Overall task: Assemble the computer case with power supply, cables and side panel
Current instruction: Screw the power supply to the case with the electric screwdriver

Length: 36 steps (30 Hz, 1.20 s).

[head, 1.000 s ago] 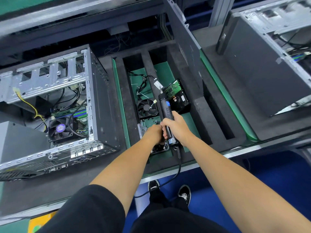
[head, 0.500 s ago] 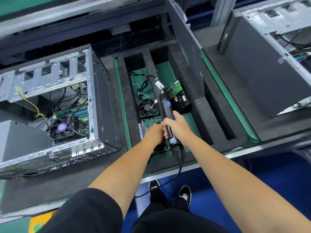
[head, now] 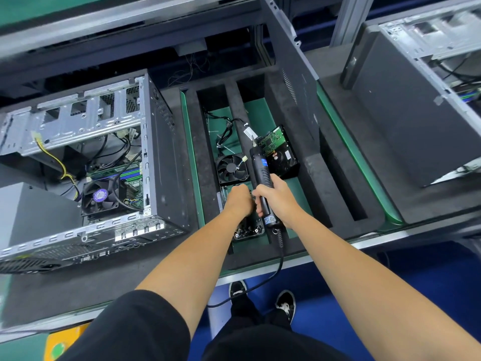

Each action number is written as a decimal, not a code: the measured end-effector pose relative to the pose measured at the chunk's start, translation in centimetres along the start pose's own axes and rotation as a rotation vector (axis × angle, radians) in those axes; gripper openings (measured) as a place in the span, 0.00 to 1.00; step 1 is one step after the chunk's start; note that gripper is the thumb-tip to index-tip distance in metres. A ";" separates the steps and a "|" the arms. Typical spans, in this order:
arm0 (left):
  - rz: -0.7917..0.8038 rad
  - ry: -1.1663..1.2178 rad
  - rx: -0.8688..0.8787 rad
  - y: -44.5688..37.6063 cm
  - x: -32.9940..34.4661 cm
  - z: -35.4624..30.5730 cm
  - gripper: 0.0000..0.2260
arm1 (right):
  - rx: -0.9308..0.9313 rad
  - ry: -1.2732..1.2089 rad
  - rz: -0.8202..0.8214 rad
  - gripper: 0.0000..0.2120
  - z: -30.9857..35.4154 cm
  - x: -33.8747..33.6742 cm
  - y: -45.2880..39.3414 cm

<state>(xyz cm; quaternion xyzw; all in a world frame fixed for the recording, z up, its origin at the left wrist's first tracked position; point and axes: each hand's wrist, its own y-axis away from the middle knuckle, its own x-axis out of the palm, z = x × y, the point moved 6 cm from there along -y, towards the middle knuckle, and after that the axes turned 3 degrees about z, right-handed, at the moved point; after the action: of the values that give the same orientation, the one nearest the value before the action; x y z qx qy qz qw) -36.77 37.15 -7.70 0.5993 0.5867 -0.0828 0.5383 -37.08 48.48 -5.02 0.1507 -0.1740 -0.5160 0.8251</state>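
The right hand [head: 279,201], at the centre of the frame, is gripping a black electric screwdriver [head: 261,178] with fingers wrapped round its body; the bit is pointing toward the top of the frame and the cord [head: 270,280] is trailing down past the desk [head: 78,285] edge. Just left of it, the left hand [head: 240,201] is reaching with curled fingers into a small black screw tray [head: 250,229]; whether it is holding anything cannot be told.

Both hands are working over a foam parts tray [head: 320,178] with green-floored compartments, at frame centre. In the left compartment a loose black fan [head: 231,169] is lying above the left hand, with a bundle of cables [head: 223,134] above it. In the right compartment a hard drive [head: 279,152] is resting circuit-board side up, right of the screwdriver.

The computer case [head: 156,162] is lying open at the left of the frame, showing the motherboard, a CPU cooler fan [head: 100,196] and a yellow wire [head: 56,160]. A grey power supply [head: 31,212] is sitting at its lower left. A dark side panel [head: 294,71] is standing upright at upper centre, along the tray's right side. A second case [head: 416,108] is sitting at the upper right.
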 end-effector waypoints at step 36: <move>-0.569 0.999 0.173 4.0 -19.6 -4.2 0.13 | -0.148 0.125 0.287 0.17 9.6 4.1 3.3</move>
<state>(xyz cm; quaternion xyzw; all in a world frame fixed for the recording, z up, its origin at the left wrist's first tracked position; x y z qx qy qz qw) -41.69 29.27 10.52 0.4262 0.8986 0.0209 0.1018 -37.00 45.47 5.55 0.0948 -0.1036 -0.3938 0.9084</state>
